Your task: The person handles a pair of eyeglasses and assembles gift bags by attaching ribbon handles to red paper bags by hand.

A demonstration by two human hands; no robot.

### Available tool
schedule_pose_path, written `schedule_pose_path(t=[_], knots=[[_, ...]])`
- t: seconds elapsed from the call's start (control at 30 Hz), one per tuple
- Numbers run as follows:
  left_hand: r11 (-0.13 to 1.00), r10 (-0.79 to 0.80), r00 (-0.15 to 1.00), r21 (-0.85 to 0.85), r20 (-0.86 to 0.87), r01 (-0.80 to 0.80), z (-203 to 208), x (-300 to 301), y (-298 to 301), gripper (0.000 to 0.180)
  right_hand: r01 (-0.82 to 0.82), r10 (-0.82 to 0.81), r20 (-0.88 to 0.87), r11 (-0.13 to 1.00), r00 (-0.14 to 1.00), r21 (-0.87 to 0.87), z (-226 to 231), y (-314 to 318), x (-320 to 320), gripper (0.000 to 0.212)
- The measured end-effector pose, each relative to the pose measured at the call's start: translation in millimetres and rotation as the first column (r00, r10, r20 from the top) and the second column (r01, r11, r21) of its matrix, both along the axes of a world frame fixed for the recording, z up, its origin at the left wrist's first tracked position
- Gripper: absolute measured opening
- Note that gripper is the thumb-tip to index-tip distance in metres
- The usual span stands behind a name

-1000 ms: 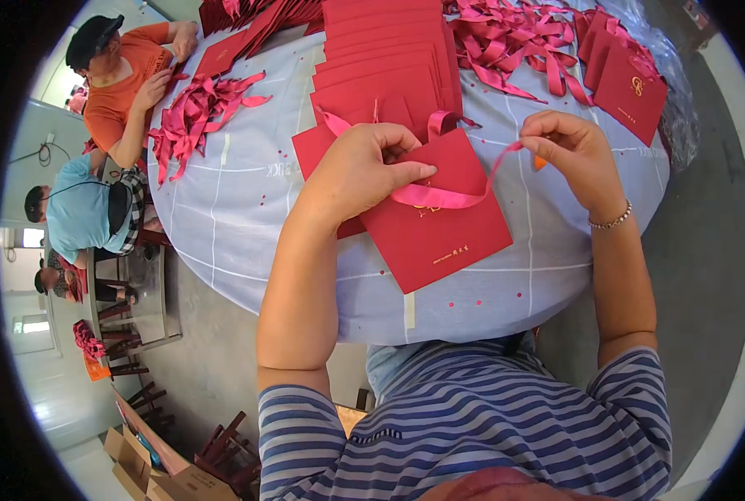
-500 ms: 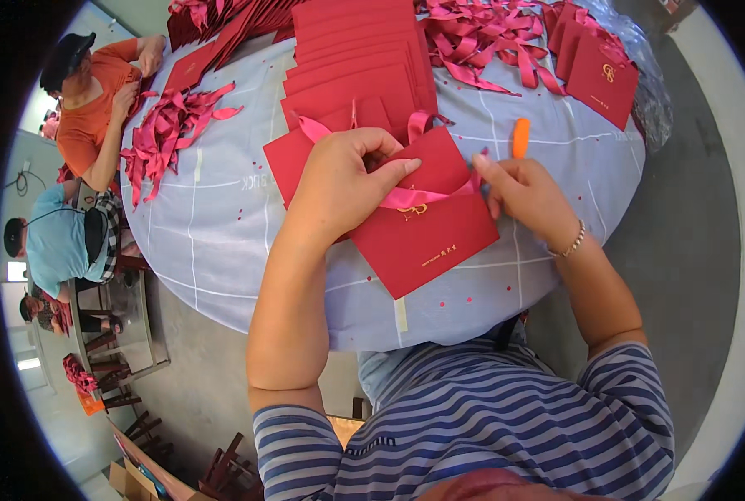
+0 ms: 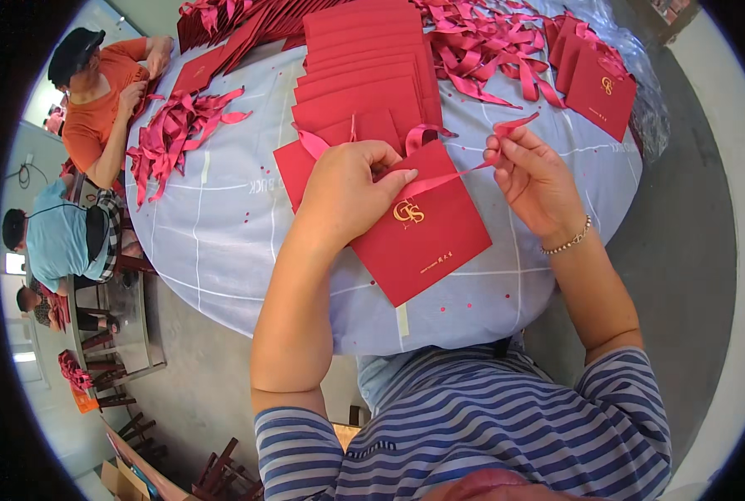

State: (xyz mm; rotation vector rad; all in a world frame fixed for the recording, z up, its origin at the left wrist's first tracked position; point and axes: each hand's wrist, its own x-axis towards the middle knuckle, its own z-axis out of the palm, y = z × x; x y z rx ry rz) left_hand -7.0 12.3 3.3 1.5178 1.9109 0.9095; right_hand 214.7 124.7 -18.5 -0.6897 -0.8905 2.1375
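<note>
A red paper bag (image 3: 426,242) with gold print lies tilted near the front of the table. My left hand (image 3: 351,188) grips its upper left edge, thumb on top, fingers partly hidden behind it. From that thumb a pink ribbon (image 3: 445,178) runs taut across the bag to my right hand (image 3: 539,175). The fingers of my right hand are pinched on the ribbon, and its free end sticks out above them. Another pink ribbon loop (image 3: 418,134) shows just behind the bag's top corner.
A fanned stack of red bags (image 3: 360,58) lies beyond my hands. Loose pink ribbons are heaped at far right (image 3: 489,46) and left (image 3: 176,138). More red bags (image 3: 602,92) stand at the right edge beside clear plastic. A co-worker in orange (image 3: 97,117) sits at left.
My right hand has moved up and away from the bag, drawing the ribbon out straight. The ribbon no longer sags across the print. My left hand keeps its hold.
</note>
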Motion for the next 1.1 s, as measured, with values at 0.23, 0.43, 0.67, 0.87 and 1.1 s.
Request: schedule_pose_path(t=[0.23, 0.43, 0.67, 0.87, 1.1], knots=[[1.0, -0.018, 0.994, -0.015, 0.109, 0.02, 1, -7, 2, 0.016, -0.02, 0.062, -0.124, 0.95, 0.99, 0.311, 4, -11, -11, 0.036], [0.998, -0.014, 0.981, -0.054, 0.193, 0.025, 2, -12, 1, 0.018, 0.092, -0.136, 0.03, 0.8, 0.99, 0.593, 12, -22, -23, 0.033], [0.997, 0.0, 0.979, -0.076, 0.205, 0.016, 3, -10, -1, 0.018, -0.107, 0.172, -0.195, 0.946, 0.966, 0.306, 22, -12, -4, 0.028], [0.999, -0.005, 0.983, -0.05, 0.186, 0.015, 3, -8, 0, 0.016, -0.369, 0.139, 0.431, 0.774, 0.892, 0.515, 17, -21, -12, 0.021], [0.998, -0.049, 0.968, -0.036, 0.245, 0.06, 3, -6, -2, 0.012, -0.352, 0.058, 0.471, 0.747, 0.88, 0.564, 14, -25, -27, 0.015]])
